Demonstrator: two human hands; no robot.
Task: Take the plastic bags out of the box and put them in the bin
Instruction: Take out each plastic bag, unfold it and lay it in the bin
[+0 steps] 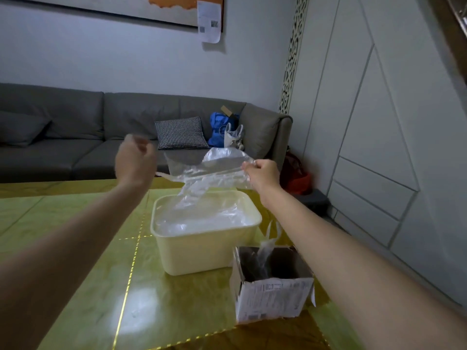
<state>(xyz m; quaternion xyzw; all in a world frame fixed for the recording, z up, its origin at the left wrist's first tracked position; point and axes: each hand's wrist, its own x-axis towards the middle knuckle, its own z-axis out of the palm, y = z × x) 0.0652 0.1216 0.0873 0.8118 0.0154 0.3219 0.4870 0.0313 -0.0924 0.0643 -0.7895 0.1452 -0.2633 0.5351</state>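
Observation:
A cream plastic bin [202, 251] stands on the table with clear plastic bags [209, 215] lying in it. My right hand [262, 175] pinches the right edge of a clear plastic bag [209, 168], which is stretched out above the bin with its lower part trailing down into it. My left hand [134, 160] is blurred, fingers curled, just left of that bag; whether it touches the bag is unclear. To the right of the bin sits a small open cardboard box [273, 296] with another clear bag [266, 248] sticking out of its top.
The bin and box rest on a glossy yellow-green table [106, 286]. Behind it runs a grey sofa [75, 127] with a checked cushion [180, 132] and a blue bag [218, 130]. A white panelled wall [379, 147] is on the right.

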